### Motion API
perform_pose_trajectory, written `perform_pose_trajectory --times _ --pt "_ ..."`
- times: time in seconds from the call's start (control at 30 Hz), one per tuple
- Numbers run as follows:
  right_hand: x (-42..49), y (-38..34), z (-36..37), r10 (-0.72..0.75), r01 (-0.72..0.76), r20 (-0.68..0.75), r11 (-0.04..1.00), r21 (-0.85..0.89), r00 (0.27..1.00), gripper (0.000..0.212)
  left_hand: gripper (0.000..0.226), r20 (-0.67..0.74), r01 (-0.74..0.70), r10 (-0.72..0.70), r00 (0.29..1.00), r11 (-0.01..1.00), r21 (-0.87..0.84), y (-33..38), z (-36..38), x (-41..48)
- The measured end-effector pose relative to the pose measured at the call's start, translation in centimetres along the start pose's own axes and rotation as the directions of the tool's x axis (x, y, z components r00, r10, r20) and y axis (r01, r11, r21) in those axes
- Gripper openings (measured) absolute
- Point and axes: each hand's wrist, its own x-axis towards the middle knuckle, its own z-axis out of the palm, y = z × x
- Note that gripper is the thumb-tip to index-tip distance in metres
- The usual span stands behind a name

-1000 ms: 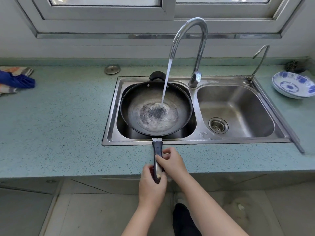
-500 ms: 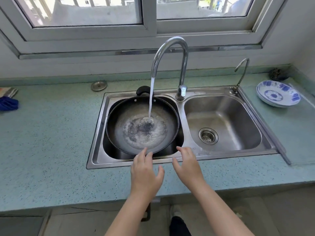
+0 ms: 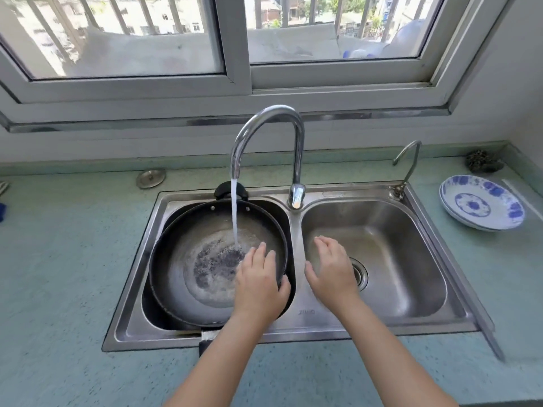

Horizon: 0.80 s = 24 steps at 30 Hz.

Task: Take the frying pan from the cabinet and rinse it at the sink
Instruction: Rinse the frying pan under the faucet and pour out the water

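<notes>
The black frying pan [image 3: 188,259] lies in the left basin of the stainless double sink [image 3: 296,333], tilted a little, its small helper handle up against the far rim and its long handle poking out over the near rim onto the countertop [image 3: 58,274]. A stream of water [image 3: 234,212] falls from the tall curved faucet [image 3: 270,124] into the pan's grey, worn middle, where it spreads in a foamy ring around a dark patch. The left hand [image 3: 260,282] reaches into the pan from the near right side — fingers extended and together, thumb hooked over the pan's right rim, palm down; whether the fingertips press the pan's floor cannot be told. The right hand [image 3: 332,270] hovers open over the right basin, fingers loosely spread, holding nothing, just beside the divider between the basins and partly covering the drain strainer [image 3: 360,273]. A thin second tap [image 3: 407,163] stands at the sink's far right corner. On the countertop to the right sits a blue-and-white patterned plate [image 3: 482,202], with a dark scouring pad [image 3: 483,161] behind it near the wall — and to the left of the sink lies a round metal sink stopper [image 3: 150,178].
</notes>
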Motion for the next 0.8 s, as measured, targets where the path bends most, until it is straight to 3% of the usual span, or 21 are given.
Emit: perform_pose_trajectory --times 0.53,0.67,0.8 --pt "9.2 0.5 2.2 -0.173 0.217 0.178 0.940 -0.264 0.969 0.070 0.065 -0.061 0.040 -0.030 0.998 0.983 0.178 1.2 1.7 7.2" --pt "9.6 1.0 3.2 -0.189 0.219 0.126 0.930 -0.297 0.974 0.074 0.066 -0.049 0.034 -0.025 0.998 0.981 0.191 1.0 2.4 8.0" --pt "10.0 1.4 3.7 -0.241 0.245 0.051 0.929 -0.277 0.969 0.055 0.065 -0.054 0.023 -0.014 0.998 0.986 0.168 1.2 3.2 8.3"
